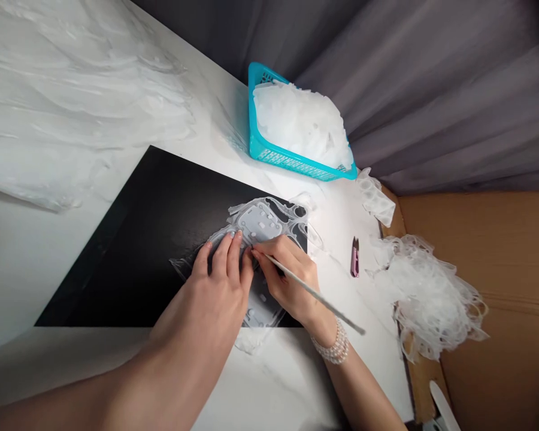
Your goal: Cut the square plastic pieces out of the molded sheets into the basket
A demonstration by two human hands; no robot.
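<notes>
My left hand (218,272) lies with its fingers spread and pressed down on a clear molded silicone-like sheet (260,222), holding nothing. The sheet has rounded panels with small raised tabs and a thin, stringy outer web. In a pinch, my right hand (290,269) grips a slim pale stick-like tool (317,293), its tip down at the sheet beside my left fingers. The exact kind of tool cannot be made out. Beneath both hands is a black mat (117,239); part of the sheet overhangs its right and front edges. My hands hide the sheet's middle.
A turquoise basket (296,164) full of translucent pieces stands at the back. Pink-handled thread snips (355,257) lie to the right. Stringy clear scraps (431,296) heap over a cardboard box (498,257). Stacked translucent sheets (81,102) cover the left of the white table (269,389).
</notes>
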